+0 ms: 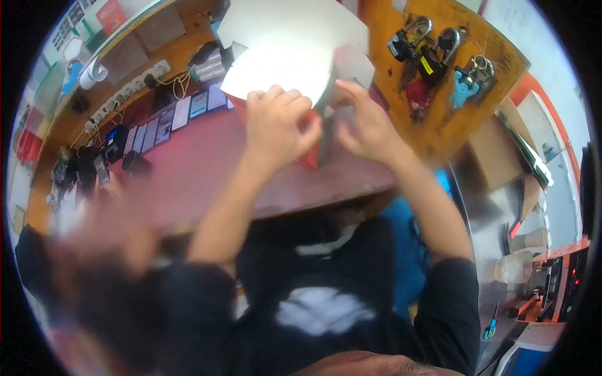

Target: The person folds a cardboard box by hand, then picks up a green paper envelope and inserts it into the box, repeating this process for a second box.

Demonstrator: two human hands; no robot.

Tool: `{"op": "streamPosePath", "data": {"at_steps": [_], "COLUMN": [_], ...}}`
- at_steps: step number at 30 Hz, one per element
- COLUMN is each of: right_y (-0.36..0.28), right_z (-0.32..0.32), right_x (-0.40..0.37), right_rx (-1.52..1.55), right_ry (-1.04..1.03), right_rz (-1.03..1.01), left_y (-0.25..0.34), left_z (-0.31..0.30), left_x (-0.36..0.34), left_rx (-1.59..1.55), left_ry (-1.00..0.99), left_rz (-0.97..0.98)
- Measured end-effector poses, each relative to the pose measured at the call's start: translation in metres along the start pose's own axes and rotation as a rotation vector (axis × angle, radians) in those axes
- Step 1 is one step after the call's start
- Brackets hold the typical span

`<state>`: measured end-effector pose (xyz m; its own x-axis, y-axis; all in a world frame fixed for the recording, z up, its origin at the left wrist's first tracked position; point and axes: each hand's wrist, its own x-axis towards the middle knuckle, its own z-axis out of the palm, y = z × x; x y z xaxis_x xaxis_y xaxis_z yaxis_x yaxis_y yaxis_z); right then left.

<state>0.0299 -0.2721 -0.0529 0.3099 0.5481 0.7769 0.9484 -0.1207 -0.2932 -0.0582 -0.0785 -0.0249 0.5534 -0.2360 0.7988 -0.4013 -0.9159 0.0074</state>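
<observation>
An open carton [276, 72] is positioned above the far part of the dark red table [351, 178], between the two hands. Its white interior is exposed, with pale flaps raised at the far side; red and dark green are visible on the outer faces.

The near rim is gripped by the left hand [280, 125]: the fingers are curled over the edge and held close together, with the thumb bent below them. The right hand [368, 128] is placed at the right side of the carton, with the index finger and thumb spread apart and bent towards the green face; whether the panel is pinched cannot be told because of blur.

Along the far left of the table, phones [182, 113] are laid in a row, below a line of power sockets [128, 88]. Padlocks [433, 62] are mounted on a wooden board [392, 66] at the right. Blue-handled scissors [490, 328] are located on the metal counter [492, 235].
</observation>
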Motion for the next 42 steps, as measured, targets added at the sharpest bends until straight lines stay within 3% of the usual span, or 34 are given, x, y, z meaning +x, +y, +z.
{"op": "streamPosePath", "data": {"at_steps": [3,6,9,12,15,21,24,27,30,33,37,39,42], "right_y": [0.011,0.011,0.006,0.007,0.015,0.022,0.023,0.014,0.006,0.018,0.032,0.04,0.056], "right_z": [0.008,0.005,0.002,-0.002,0.001,0.006,0.007,0.007,0.005,0.0,0.018,0.016,0.011], "right_x": [-0.005,0.0,0.003,0.005,0.001,-0.005,-0.004,-0.005,-0.006,-0.007,-0.006,-0.006,-0.015], "right_rx": [-0.008,-0.07,-0.326,-0.403,-0.29,-0.096,-0.032,-0.048,-0.423,-0.465,-0.363,-0.252,-0.234], "right_ry": [0.061,-0.048,-0.115,-0.05,-0.066,-0.011,-0.012,-0.07,0.063,-0.002,-0.054,-0.093,-0.016], "right_rz": [-0.072,-0.001,-0.088,-0.171,-0.147,-0.045,-0.044,0.019,0.057,0.242,0.309,0.3,0.238], "left_y": [0.01,0.015,0.019,0.024,0.031,0.037,0.026,0.014,-0.006,-0.006,-0.018,-0.031,-0.047], "left_z": [0.004,0.008,0.003,-0.003,0.001,0.004,0.012,0.019,0.034,0.033,0.055,0.056,0.007], "left_x": [0.006,0.011,0.017,0.022,0.026,0.028,0.051,0.081,0.084,0.093,0.092,0.089,0.07], "left_rx": [0.075,0.097,0.143,0.204,0.264,0.346,0.318,0.135,0.088,0.097,0.047,-0.047,0.016], "left_ry": [-0.02,-0.069,-0.153,-0.252,-0.274,-0.534,-0.428,-0.543,-0.729,-0.898,-1.017,-1.035,-0.461], "left_rz": [-0.042,-0.092,-0.137,-0.191,-0.18,-0.215,-0.302,-0.401,-0.344,-0.31,-0.305,-0.332,-0.505]}}
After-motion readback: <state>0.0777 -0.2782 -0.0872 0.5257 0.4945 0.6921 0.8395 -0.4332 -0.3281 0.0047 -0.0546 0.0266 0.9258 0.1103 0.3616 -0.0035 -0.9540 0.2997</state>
